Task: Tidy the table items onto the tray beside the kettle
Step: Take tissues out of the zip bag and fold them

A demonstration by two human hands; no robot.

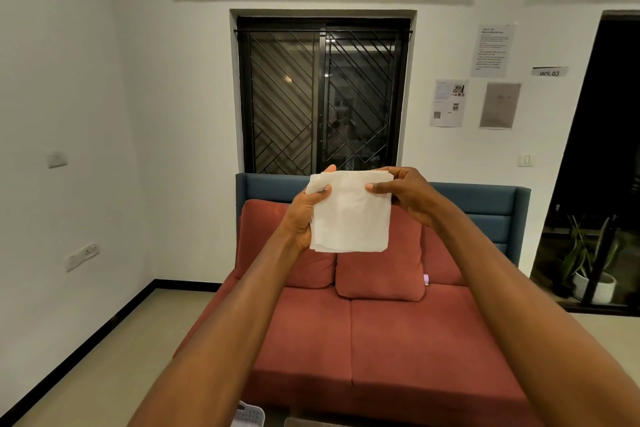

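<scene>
A folded white paper napkin is held up at chest height in front of me, over the sofa. My left hand grips its left edge, thumb on the front near the top corner. My right hand pinches the top right corner between thumb and fingers. Both arms stretch forward. The table, the tray and the kettle are out of view.
A red sofa with red cushions and a blue back stands straight ahead under a barred window. A white perforated object peeks in at the bottom edge. A potted plant stands at the right by a dark doorway.
</scene>
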